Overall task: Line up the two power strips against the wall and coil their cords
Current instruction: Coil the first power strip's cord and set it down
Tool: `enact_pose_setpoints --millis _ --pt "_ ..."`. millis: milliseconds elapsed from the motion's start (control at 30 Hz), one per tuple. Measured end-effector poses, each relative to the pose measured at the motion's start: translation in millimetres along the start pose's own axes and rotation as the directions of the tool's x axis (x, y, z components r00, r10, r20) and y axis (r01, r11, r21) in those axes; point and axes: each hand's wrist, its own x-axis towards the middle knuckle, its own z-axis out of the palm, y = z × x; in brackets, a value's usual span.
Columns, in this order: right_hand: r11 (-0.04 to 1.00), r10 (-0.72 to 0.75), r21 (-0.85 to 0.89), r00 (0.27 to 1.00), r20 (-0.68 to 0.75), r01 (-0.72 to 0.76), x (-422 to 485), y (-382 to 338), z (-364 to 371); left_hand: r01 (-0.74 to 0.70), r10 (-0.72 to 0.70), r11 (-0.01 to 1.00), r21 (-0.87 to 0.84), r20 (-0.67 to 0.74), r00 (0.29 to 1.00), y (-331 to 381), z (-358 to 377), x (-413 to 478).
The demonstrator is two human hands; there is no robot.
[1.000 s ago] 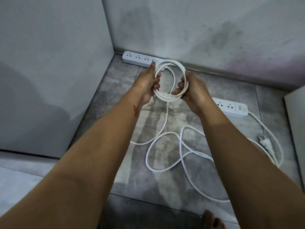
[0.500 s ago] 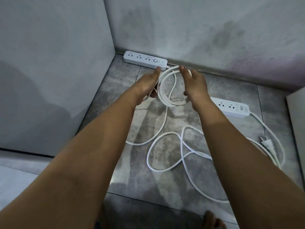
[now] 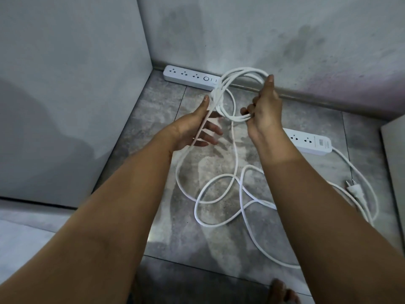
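My right hand [image 3: 264, 113] grips the light, springy cord coil [image 3: 236, 93] beside the wall-side power strip [image 3: 190, 76], while my left hand [image 3: 195, 128], fingers loose, guides the slack.

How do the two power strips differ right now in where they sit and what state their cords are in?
The far power strip lies flush along the wall's base; the near power strip sits out on the floor tiles, away from the wall. The far strip's cord is partly gathered into a coil held by the right hand, fed by the left hand; the near strip's cord lies loose on the floor. Both are white.
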Motion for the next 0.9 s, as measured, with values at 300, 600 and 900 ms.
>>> enact_pose_setpoints --millis 300,600,900 --pt "0.975 0.141 -0.172 0.99 -0.009 -0.14 -13 23 7 -0.141 0.105 0.97 -0.2 -0.18 0.978 10 -1 8" --pt "0.613 0.291 -0.789 0.942 0.169 -0.047 -15 55 -13 -0.25 0.095 0.903 -0.349 -0.404 0.91 10 -9 17" --pt "0.09 -0.063 -0.84 0.845 0.531 0.535 -17 26 -7 -0.091 0.128 0.987 0.133 -0.309 0.942 15 0 6"
